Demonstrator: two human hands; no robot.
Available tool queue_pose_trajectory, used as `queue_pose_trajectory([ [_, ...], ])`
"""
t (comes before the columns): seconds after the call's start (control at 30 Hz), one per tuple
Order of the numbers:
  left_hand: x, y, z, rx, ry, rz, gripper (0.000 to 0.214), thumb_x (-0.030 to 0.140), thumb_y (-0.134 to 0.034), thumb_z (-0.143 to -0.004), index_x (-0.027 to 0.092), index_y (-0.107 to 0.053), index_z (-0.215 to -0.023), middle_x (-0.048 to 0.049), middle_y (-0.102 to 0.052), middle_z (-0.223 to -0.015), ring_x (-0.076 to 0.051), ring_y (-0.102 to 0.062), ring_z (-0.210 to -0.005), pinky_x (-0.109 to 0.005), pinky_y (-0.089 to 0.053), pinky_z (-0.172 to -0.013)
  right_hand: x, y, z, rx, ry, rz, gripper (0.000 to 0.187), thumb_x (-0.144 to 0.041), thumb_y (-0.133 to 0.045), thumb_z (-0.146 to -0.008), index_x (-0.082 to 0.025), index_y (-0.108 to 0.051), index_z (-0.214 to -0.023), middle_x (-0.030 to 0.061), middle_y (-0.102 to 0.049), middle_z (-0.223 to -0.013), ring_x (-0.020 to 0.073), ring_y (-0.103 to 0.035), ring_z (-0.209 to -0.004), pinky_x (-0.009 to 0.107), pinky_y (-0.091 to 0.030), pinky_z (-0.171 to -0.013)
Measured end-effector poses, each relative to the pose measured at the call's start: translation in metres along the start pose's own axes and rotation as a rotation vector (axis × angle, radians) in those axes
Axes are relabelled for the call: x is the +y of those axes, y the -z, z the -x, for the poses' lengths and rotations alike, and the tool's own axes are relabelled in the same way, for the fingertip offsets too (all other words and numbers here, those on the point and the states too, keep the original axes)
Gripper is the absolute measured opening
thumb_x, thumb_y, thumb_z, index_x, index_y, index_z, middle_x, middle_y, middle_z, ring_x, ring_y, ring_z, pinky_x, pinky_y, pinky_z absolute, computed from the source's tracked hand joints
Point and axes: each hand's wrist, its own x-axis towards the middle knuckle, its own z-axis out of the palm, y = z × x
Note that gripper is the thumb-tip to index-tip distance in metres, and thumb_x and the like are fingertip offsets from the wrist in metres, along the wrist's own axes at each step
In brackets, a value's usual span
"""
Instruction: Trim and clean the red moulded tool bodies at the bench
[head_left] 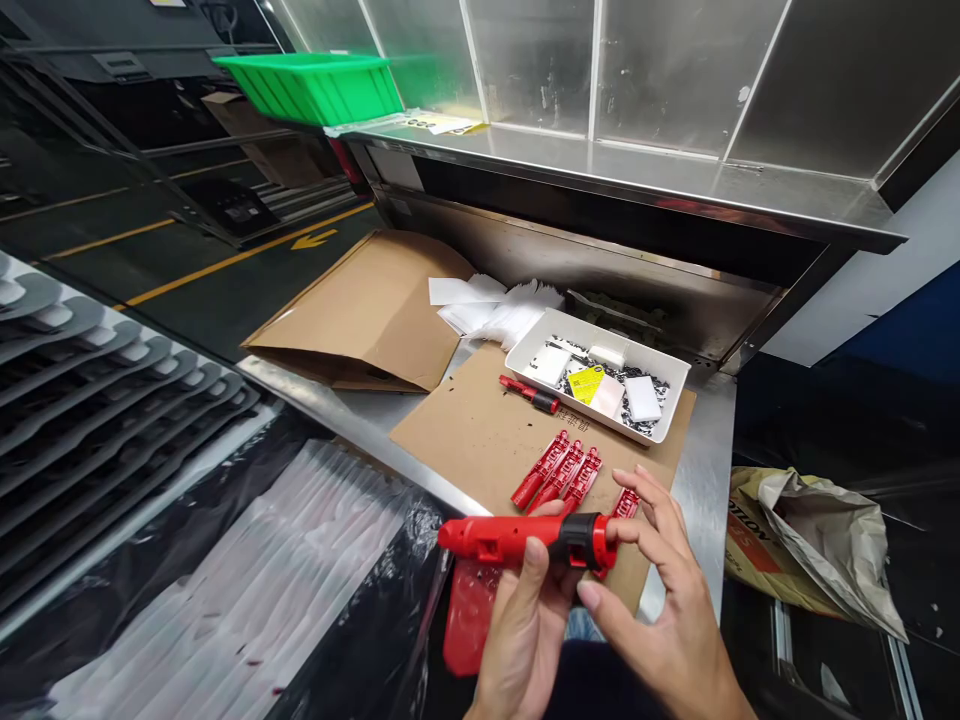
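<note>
Head — red plastic tool (510, 538) in left hand (525, 640) — right fingertips (613, 531) on its end

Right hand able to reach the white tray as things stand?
Probably yes, once it lets go: the right hand holds the end of the red tool, but only the red moulded parts lying flat on the cardboard sheet sit before the white tray.

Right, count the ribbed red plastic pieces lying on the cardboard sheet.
4. Three pieces lie side by side on the cardboard sheet; a fourth sits beyond the right hand. More may be hidden behind the hands.
</note>
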Motion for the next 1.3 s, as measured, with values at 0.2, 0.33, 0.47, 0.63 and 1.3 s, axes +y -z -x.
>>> queue_pose_trajectory([
  [0.2, -0.001, -0.002, 0.002, -0.032, 0.063, -0.004, 0.042, 0.044, -0.092, -0.057, 0.026, -0.078, -0.091, -0.0053, -0.078, -0.092, -0.029, -0.069, -0.103, -0.044, -0.050, -0.102, 0.001, -0.008, -0.002, -0.053, -0.021, -0.022, 0.011, -0.027, -0.071, -0.078, -0.029, -0.074, -0.088, 0.0044, -0.047, -0.149, 0.0364, -0.028, -0.145, 0.064, -0.022, -0.118],
  [0.33, 0.000, -0.004, 0.001, -0.024, 0.102, 0.011, 0.039, 0.042, -0.093, -0.056, 0.026, -0.078, -0.088, -0.0034, -0.078, -0.090, -0.027, -0.070, -0.100, -0.040, -0.051, -0.101, 0.007, -0.009, -0.003, -0.050, -0.029, -0.040, 0.011, -0.026, -0.073, -0.077, -0.030, -0.075, -0.088, 0.0027, -0.048, -0.149, 0.0358, -0.030, -0.144, 0.064, -0.025, -0.117],
  [0.47, 0.000, -0.006, 0.001, -0.027, 0.103, -0.001, 0.040, 0.042, -0.093, -0.056, 0.026, -0.078, -0.090, -0.0027, -0.078, -0.088, -0.025, -0.071, -0.096, -0.037, -0.053, -0.098, 0.003, -0.011, -0.004, -0.008, -0.019, -0.053, 0.004, -0.029, -0.071, -0.079, -0.029, -0.073, -0.083, 0.0047, -0.050, -0.147, 0.0365, -0.032, -0.143, 0.068, -0.025, -0.114],
  [0.63, 0.001, -0.006, 0.002, -0.034, 0.093, -0.008, 0.042, 0.044, -0.092, -0.057, 0.025, -0.078, -0.092, -0.0033, -0.078, -0.092, -0.024, -0.072, -0.091, -0.037, -0.055, -0.095, -0.004, -0.014, -0.006, 0.078, -0.052, -0.089, 0.009, -0.030, -0.071, -0.077, -0.025, -0.068, -0.071, 0.0074, -0.055, -0.142, 0.0386, -0.036, -0.140, 0.069, -0.026, -0.113],
  [1.3, -0.008, 0.001, 0.000, -0.100, -0.109, -0.153, 0.047, 0.046, -0.084, -0.070, 0.027, -0.070, -0.111, -0.0021, -0.075, -0.102, -0.029, -0.061, -0.116, -0.039, -0.045, -0.105, 0.003, -0.006, -0.013, 0.023, -0.101, -0.107, 0.014, -0.032, -0.066, -0.077, -0.024, -0.070, -0.067, 0.0103, -0.055, -0.143, 0.0379, -0.035, -0.142, 0.065, -0.023, -0.116],
])
